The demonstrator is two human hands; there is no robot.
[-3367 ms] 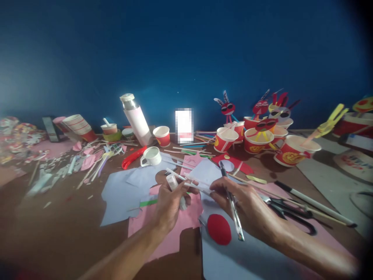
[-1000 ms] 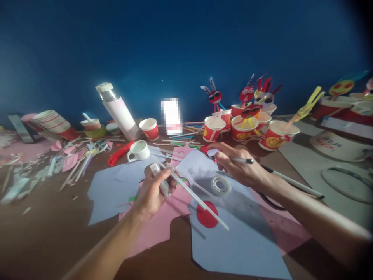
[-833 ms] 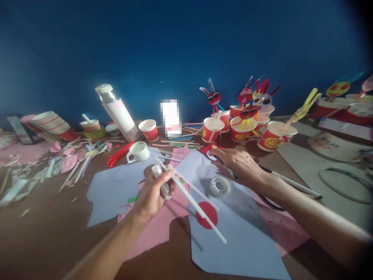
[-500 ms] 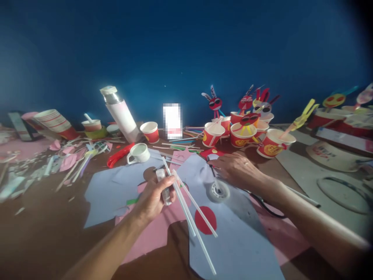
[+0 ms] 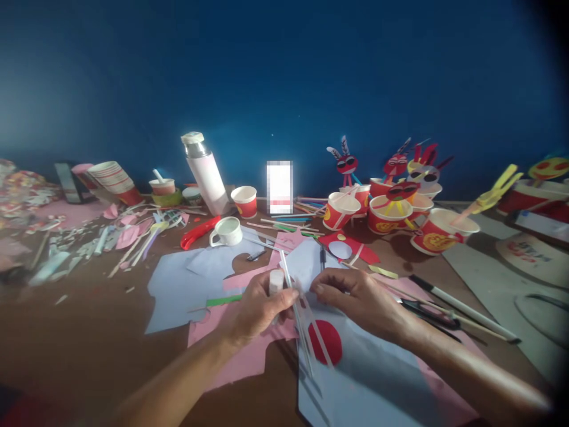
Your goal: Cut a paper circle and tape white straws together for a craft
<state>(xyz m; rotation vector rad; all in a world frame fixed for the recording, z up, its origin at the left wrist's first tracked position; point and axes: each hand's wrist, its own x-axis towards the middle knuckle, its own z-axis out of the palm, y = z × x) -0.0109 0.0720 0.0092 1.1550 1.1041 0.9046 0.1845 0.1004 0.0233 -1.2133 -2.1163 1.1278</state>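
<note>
My left hand (image 5: 262, 305) is closed around a small clear bottle (image 5: 276, 281) with a whitish top. The same hand holds several thin white straws (image 5: 306, 347), which slant down over the paper. My right hand (image 5: 355, 296) is beside them, its fingers curled and pinched together near the straws. Whatever is between those fingertips is too small to make out. Below the straws, a red paper disc (image 5: 326, 343) lies on a large pale-blue sheet (image 5: 373, 379). A black pen (image 5: 323, 258) shows just behind my right hand.
A white mug (image 5: 227, 232), a red-handled tool (image 5: 200, 232), a flask (image 5: 207, 178) and a paper cup (image 5: 244, 201) stand or lie behind. Cups with paper figures (image 5: 391, 213) are at back right. Scissors (image 5: 431, 314) lie right; paper scraps (image 5: 128, 234) cover the left.
My right hand has come back from the red paper towards the straws in my left hand. The white roll seen on the sheet is now hidden. The view has turned slightly left.
</note>
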